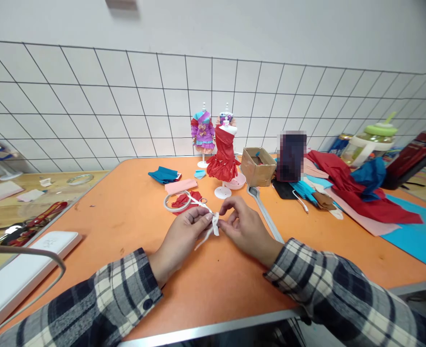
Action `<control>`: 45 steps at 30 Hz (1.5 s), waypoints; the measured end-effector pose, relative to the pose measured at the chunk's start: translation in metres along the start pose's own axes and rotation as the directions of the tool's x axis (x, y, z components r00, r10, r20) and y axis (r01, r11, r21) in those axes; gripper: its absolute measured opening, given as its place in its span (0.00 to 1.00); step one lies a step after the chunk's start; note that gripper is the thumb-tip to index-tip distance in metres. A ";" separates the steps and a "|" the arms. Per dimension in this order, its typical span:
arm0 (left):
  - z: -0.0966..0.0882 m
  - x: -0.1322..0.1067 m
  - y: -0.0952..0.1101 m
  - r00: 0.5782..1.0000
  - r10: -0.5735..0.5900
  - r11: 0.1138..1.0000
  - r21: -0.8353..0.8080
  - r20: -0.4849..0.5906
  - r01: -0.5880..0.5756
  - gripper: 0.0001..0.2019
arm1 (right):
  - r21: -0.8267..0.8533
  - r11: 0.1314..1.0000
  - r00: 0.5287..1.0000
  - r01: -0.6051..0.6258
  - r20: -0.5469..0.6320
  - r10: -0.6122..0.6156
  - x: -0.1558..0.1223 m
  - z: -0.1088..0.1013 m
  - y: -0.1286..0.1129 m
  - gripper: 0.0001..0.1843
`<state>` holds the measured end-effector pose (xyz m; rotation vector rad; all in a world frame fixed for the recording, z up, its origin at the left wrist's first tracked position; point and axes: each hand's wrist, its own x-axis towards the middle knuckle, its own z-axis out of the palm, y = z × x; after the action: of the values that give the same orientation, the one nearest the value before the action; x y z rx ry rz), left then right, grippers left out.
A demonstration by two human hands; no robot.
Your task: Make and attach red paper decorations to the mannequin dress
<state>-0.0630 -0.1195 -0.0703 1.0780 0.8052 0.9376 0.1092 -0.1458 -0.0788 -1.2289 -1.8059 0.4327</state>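
Observation:
A small white strip of paper or ribbon (pixel 215 224), looped or knotted, is between my two hands over the orange table, with a thin tail trailing to the lower left. My left hand (pixel 189 228) pinches its left side between thumb and fingers. At its right side is my right hand (pixel 245 226), fingers curled and thumb and a fingertip touching the strip's edge. Just beyond the hands stands a small white dress form wearing a red dress (pixel 223 153). Behind my left hand lie a tape roll (pixel 165 203) and a crumpled red piece (pixel 194 195).
A cardboard box (pixel 258 166), a grey metal spoon (pixel 267 214) and a phone (pixel 291 156) stand or lie to the right. Red cloth-like sheets (pixel 343 178) and blue sheets (pixel 415 241) pile farther right. A white power strip-like block (pixel 28 270) lies left. Another dressed form (pixel 203 132) stands behind.

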 end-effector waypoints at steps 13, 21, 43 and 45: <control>-0.003 0.004 -0.001 1.000 -0.001 0.991 0.131 0.003 0.001 0.14 | 0.112 0.967 0.968 -0.231 0.123 0.217 0.009 0.002 0.002 0.03; -0.003 0.000 0.002 0.997 -0.072 0.996 -0.040 0.026 0.073 0.14 | -0.215 0.927 0.950 0.308 0.121 -0.288 0.001 -0.007 -0.006 0.06; -0.009 0.007 -0.002 0.963 0.269 0.911 0.325 -0.007 -0.252 0.10 | 0.550 0.746 0.921 -0.375 0.131 0.367 0.007 0.003 -0.012 0.10; -0.008 0.006 -0.004 0.968 0.251 0.927 0.296 -0.030 -0.231 0.11 | 0.564 0.729 0.917 -0.388 0.158 0.366 0.007 0.003 -0.013 0.12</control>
<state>-0.0668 -0.1119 -0.0771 1.4330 0.8992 1.0894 0.0983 -0.1449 -0.0686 -1.1271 -1.2747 1.1634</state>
